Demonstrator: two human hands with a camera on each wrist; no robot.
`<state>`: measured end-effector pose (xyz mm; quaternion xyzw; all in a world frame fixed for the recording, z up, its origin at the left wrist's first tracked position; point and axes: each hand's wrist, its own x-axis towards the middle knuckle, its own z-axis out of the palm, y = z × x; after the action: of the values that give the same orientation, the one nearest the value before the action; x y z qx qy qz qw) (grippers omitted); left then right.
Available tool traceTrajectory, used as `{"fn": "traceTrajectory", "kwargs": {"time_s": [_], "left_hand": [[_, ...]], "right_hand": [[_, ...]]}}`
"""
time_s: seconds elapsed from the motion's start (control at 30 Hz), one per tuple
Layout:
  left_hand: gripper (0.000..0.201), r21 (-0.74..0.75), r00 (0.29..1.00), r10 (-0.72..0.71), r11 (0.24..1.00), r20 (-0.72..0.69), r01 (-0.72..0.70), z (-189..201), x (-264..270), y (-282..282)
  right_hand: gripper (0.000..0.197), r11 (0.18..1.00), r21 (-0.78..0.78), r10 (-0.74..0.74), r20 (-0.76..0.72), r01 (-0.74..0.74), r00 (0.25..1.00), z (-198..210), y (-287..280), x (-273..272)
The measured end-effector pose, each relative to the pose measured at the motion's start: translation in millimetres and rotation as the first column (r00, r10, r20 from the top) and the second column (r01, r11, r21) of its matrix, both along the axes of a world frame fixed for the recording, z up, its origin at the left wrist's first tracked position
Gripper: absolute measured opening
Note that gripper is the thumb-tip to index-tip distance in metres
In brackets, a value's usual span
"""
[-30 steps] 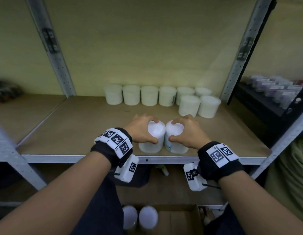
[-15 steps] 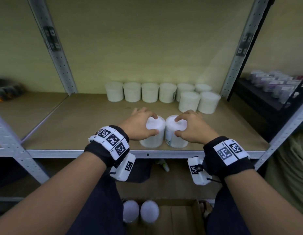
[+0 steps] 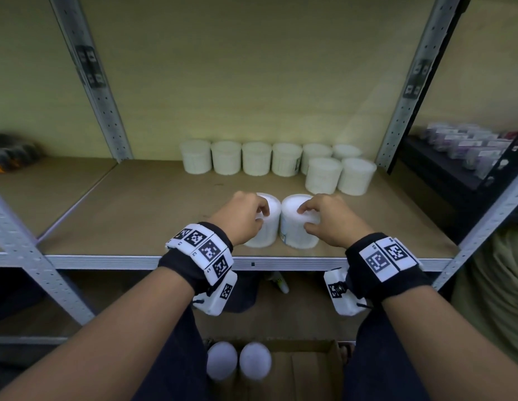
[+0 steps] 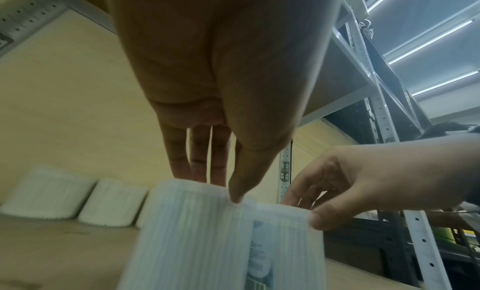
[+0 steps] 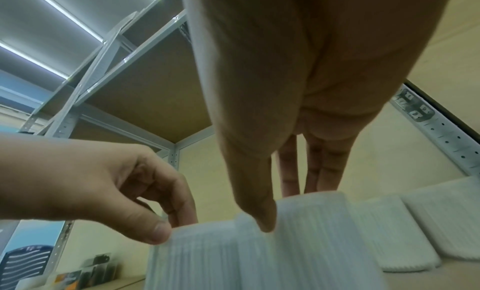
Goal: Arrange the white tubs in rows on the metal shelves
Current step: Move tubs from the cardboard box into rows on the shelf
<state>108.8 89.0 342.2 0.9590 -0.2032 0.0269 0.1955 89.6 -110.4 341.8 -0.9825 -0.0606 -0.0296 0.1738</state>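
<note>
Two white tubs stand side by side near the front of the wooden shelf board (image 3: 136, 215). My left hand (image 3: 262, 217) grips the left tub (image 3: 273, 227) from above, thumb on the near rim and fingers over the far rim. My right hand (image 3: 305, 218) holds the right tub (image 3: 292, 235), which bears a label, the same way. In the left wrist view my left hand (image 4: 218, 189) pinches the left tub's (image 4: 192, 237) top. In the right wrist view my right hand (image 5: 288, 208) pinches the right tub's (image 5: 311, 249) rim.
Several white tubs (image 3: 256, 159) form a row along the back wall, with two more (image 3: 340, 176) in front at the right. Metal uprights (image 3: 105, 111) frame the bay. Below, a cardboard box (image 3: 304, 371) holds two tubs (image 3: 239, 364). A dark shelf (image 3: 460, 151) of small containers stands right.
Both tubs have slid a little farther back from the shelf's front edge. My fingers have shifted from around the tubs' sides up to their top rims.
</note>
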Motion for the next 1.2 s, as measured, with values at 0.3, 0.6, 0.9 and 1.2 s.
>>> {"fn": "traceTrajectory", "kwargs": {"time_s": [0.3,0.6,0.9,1.2], "left_hand": [[0.023,-0.031,1.0,0.01,0.999,0.013,-0.01,-0.9,48.2,0.7],[0.024,-0.07,0.999,0.032,0.997,0.005,-0.031,-3.6,108.4,-6.2],[0.023,-0.088,0.999,0.038,0.995,-0.005,-0.038,-6.2,165.3,-15.1],[0.022,-0.102,1.0,0.024,0.995,0.006,-0.023,-6.7,186.4,-17.0]], "right_hand": [[0.038,0.999,0.003,-0.052,0.029,0.052,0.998,-0.6,10.9,46.2],[0.038,0.99,0.019,-0.138,0.01,0.138,0.99,-1.5,13.4,107.6],[0.038,0.989,0.011,-0.145,0.023,0.145,0.989,-4.7,10.1,162.7],[0.037,0.99,-0.018,-0.139,0.053,0.14,0.989,-9.3,10.3,184.0]]}}
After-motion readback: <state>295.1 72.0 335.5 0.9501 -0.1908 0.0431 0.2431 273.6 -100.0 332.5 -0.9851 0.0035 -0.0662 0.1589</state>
